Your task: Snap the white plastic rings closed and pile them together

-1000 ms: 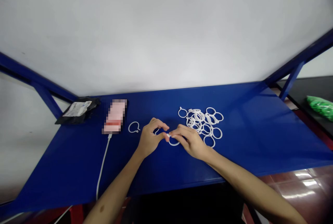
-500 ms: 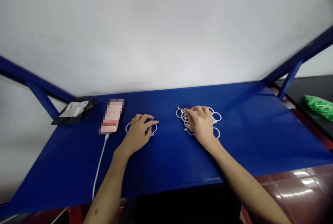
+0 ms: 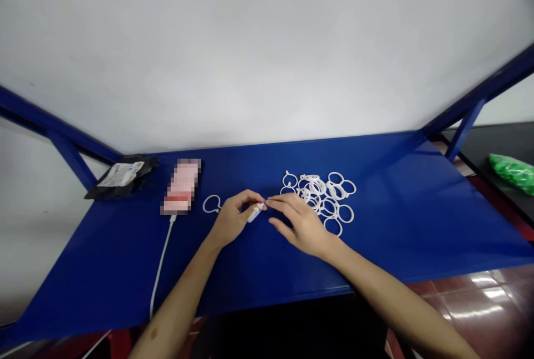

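Observation:
My left hand [image 3: 237, 215] pinches several white curtain rings [image 3: 254, 213], stacked together and seen nearly edge-on, between thumb and fingers. Close beside it on the right, my right hand [image 3: 297, 220] has its fingers stretched toward the held rings, thumb apart; the fingertips are at the rings' end, and whether they touch I cannot tell. A loose pile of white curtain rings [image 3: 329, 207] with small eyelets lies on the blue table behind and to the right of my right hand. Another white ring [image 3: 211, 203] lies just left of my left hand, by its knuckles.
A phone [image 3: 180, 186] with a blurred screen lies at the left, its white cable [image 3: 159, 264] running to the front edge of the blue table [image 3: 267, 275]. Behind it is a black plastic parcel [image 3: 120, 175]. A green plastic bag [image 3: 513, 171] is on a dark surface at far right.
My right hand has left the pile and moved left to my left hand, uncovering the rings. My left hand has lifted and turned inward, now holding several rings.

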`<state>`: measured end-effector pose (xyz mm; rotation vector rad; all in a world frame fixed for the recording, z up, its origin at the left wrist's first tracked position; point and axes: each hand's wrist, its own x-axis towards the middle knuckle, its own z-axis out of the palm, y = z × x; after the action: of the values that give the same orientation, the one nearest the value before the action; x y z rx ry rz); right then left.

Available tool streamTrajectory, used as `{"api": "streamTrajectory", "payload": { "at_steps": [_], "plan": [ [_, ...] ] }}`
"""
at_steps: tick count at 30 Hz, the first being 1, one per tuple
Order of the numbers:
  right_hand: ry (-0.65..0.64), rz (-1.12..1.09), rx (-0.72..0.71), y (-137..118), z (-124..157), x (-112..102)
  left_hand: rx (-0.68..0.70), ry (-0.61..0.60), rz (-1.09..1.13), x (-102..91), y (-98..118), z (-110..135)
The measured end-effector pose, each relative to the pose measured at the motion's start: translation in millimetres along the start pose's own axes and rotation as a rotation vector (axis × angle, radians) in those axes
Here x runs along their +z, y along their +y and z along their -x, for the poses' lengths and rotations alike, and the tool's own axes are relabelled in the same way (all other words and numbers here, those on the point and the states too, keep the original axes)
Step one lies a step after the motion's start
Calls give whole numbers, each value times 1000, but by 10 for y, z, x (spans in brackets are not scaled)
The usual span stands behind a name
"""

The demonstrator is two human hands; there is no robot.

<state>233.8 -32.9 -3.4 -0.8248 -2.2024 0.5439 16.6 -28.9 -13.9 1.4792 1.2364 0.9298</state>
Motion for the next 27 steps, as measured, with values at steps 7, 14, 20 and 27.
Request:
{"api": "streamTrajectory", "payload": {
  "at_steps": [7,14,20,27],
  "plan": [
    [73,-138,137,11,9,99,-23,-112,61,230,20,27],
    [98,-97,293,86,-3,49,100,48,-13,115,54,24],
    [4,-111,120,72,20,66,90,23,13,166,26,11],
    [-85,-90,-62,94,76,76,95,42,-79,209,-66,21]
  ]
}}
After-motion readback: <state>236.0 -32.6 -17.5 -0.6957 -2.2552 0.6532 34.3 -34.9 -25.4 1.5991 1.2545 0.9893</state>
